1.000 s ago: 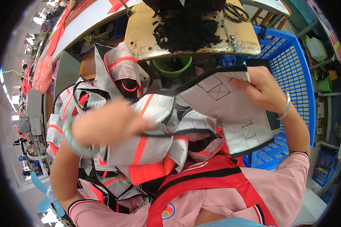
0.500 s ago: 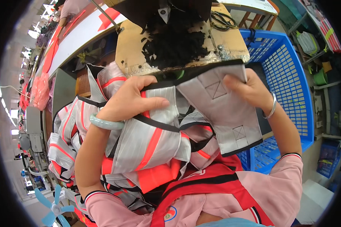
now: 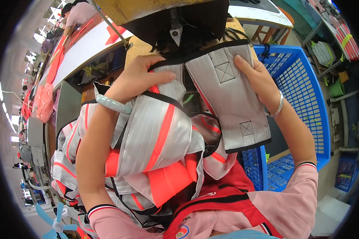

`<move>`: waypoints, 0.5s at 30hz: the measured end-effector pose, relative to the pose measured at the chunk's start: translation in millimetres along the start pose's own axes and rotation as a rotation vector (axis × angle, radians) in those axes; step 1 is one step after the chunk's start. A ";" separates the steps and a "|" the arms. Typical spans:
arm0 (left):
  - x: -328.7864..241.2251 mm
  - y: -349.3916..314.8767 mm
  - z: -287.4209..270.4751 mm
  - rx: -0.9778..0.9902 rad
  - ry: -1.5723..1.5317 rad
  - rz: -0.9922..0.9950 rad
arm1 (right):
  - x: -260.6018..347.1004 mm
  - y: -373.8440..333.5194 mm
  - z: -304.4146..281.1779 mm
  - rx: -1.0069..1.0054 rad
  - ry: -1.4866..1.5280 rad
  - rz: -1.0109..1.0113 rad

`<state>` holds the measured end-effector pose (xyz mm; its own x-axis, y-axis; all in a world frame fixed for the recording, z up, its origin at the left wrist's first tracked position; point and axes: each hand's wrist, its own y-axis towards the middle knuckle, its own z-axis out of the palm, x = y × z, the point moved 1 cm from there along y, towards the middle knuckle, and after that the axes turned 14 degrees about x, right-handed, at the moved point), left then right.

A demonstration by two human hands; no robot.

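Observation:
My left hand (image 3: 145, 79) pinches a silver-grey sewn fabric piece (image 3: 155, 131) with an orange-red stripe and black edge binding, the thumb lying on top. With the thumb in front and the fingers behind, my right hand (image 3: 259, 81) grips a grey fabric panel (image 3: 241, 101) of the same piece, marked by two stitched crossed boxes. One black-bound edge runs between both hands, just below the dark machine head (image 3: 175, 32) and its pointed metal part. More striped grey fabric hangs over my lap and to the left.
A blue plastic basket (image 3: 303, 91) stands at my right. A wooden work plate (image 3: 136, 47) lies under the machine head. A white table (image 3: 83, 47) with red strips extends far left, where another person (image 3: 79, 16) bends over. Shelves with stacked goods stand far right.
Both hands have moved up and away from me, bringing the bound edge closer to the machine head. The fabric now covers most of the black scraps on the plate.

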<state>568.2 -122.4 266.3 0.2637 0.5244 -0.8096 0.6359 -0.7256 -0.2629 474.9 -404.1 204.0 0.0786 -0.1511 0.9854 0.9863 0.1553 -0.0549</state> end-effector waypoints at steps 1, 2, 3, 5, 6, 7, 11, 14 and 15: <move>1.7 3.5 -2.3 -0.016 0.001 -0.037 | -1.4 3.2 -1.5 -0.011 0.032 0.009; 4.5 6.2 -6.2 0.004 0.019 -0.040 | -1.8 6.7 -0.7 -0.005 0.031 0.010; 8.3 9.1 -9.7 -0.001 0.017 -0.043 | -2.4 10.0 0.4 -0.013 0.045 0.033; 11.6 14.6 -12.8 -0.026 0.065 -0.008 | -3.6 14.6 0.4 -0.022 0.058 0.058; 10.0 16.1 -13.5 -0.023 0.040 -0.039 | -4.1 16.1 -0.6 -0.033 0.075 0.056; 8.2 17.1 -15.0 -0.022 0.038 -0.039 | -4.5 17.4 -1.6 -0.045 0.092 0.053; 8.0 20.8 -16.9 -0.032 -0.026 -0.051 | -4.2 25.0 -3.0 -0.029 0.060 0.077; 5.2 24.3 -16.7 -0.067 -0.013 -0.069 | -3.0 27.4 -3.4 -0.025 0.062 0.059; 6.7 25.0 -17.3 -0.066 -0.014 -0.069 | -1.9 27.8 -3.3 -0.014 0.061 0.057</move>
<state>598.4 -129.3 263.4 0.2083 0.5655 -0.7980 0.6985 -0.6571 -0.2833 502.6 -402.7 200.2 0.1431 -0.2017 0.9689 0.9819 0.1515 -0.1135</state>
